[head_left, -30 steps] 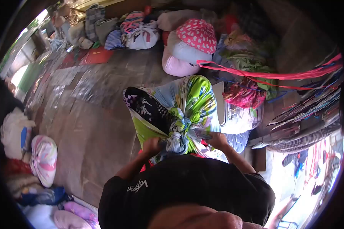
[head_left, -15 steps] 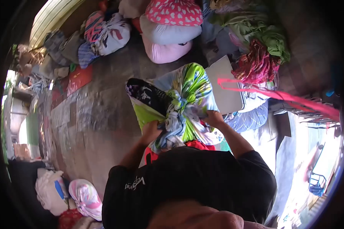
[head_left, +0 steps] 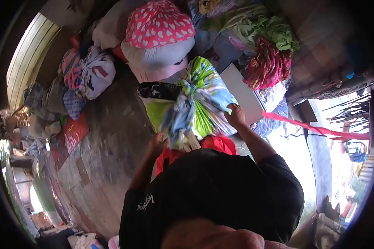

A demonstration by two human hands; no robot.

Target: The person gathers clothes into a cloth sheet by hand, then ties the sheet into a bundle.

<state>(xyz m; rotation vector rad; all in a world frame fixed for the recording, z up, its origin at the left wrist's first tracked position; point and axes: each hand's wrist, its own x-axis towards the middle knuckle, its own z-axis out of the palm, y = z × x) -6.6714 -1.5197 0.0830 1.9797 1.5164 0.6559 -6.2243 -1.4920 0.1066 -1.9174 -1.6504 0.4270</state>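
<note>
A knotted cloth bundle (head_left: pixel 207 97), green, white and light blue with a black patterned part at its left, is in front of my body. My right hand (head_left: pixel 236 115) grips its cloth at the right edge. At the bundle's lower left corner, my left hand (head_left: pixel 157 144) has its fingers closed on the cloth. Red cloth (head_left: pixel 220 144) shows just below the bundle, over my lap. The underside of the bundle is hidden.
Stacked bundles, topped by a red one with white hearts (head_left: pixel 160 25), stand beyond. Green cloth (head_left: pixel 278 31) and crimson cloth (head_left: pixel 270 64) lie at upper right, near a grey flat panel (head_left: pixel 241 91). A pink strip (head_left: pixel 316 128) crosses the right side.
The view has turned, so the surroundings have shifted. The bundle is tilted differently between my hands, its knot further left, and my right hand is higher on its edge.
</note>
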